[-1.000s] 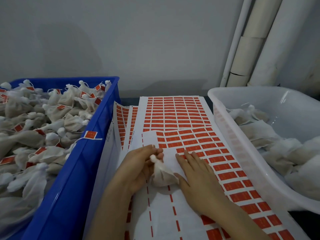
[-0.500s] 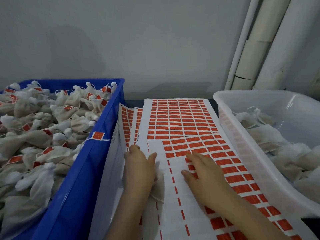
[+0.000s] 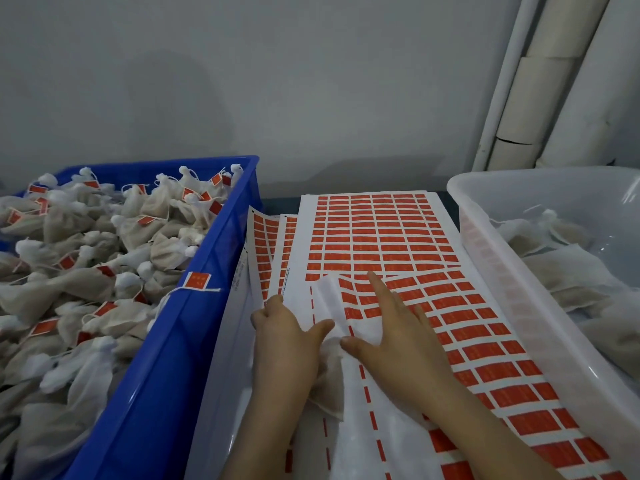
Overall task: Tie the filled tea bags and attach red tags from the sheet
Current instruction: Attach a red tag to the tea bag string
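White gauzy filled tea bag lies pinned under curled left hand on glossy sheet of red rectangular tags, right hand flat with fingers spread on its lifted backing, between blue plastic crate and translucent tub.

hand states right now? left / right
Left hand: curled, holding a tea bag down on the tag sheet.
Right hand: open, fingers straight, flat on the sheet, index finger extended.
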{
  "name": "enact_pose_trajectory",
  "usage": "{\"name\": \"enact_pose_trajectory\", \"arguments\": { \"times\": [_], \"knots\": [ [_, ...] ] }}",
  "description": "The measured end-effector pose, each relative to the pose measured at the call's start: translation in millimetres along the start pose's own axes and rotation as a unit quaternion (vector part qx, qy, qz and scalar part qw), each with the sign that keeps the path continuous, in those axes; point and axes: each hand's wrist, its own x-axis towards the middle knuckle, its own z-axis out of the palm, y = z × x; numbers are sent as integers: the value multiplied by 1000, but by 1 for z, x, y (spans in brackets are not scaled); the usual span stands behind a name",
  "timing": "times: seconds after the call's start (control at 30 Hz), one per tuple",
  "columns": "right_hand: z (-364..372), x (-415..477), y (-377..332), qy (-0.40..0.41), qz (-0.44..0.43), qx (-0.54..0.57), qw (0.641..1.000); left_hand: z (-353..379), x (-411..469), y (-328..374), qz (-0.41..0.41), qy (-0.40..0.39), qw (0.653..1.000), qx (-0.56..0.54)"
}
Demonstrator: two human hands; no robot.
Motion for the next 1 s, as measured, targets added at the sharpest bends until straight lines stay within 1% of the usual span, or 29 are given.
{"name": "enact_pose_trajectory", "arguments": {
  "times": [0.1,0.17,0.23,0.37,0.43,0.53,0.63,0.77,0.83,0.93,1.0],
  "knots": [
    [-2,0,1,0,9,3,1000,0,2,-1,-3,10,998,-55],
    [-3,0,2,-3,16,21,1000,1,3,0,-1,12,997,-72],
    [-4,1,2,-3,18,37,999,0,5,1,-8,-5,996,-86],
    [-5,1,2,-2,18,32,999,-5,13,5,-44,-55,991,-113],
    [-6,1,2,-1,18,29,999,-6,17,6,-51,-58,991,-106],
    [-6,-1,2,4,11,4,1000,-6,18,2,-40,-31,994,-101],
    [-7,-2,-1,5,10,-29,1000,-6,15,-2,-36,-45,994,-97],
    [-10,-1,-3,6,-4,-74,997,-5,14,-6,-27,-37,993,-106],
    [-13,-1,-3,0,0,-51,999,-6,14,-5,-29,-46,992,-113],
    [-19,0,-1,-9,11,42,999,-6,15,-1,-29,-82,990,-109],
    [-23,-1,-1,-1,-1,81,997,-8,17,1,-21,-112,986,-123]
  ]
}}
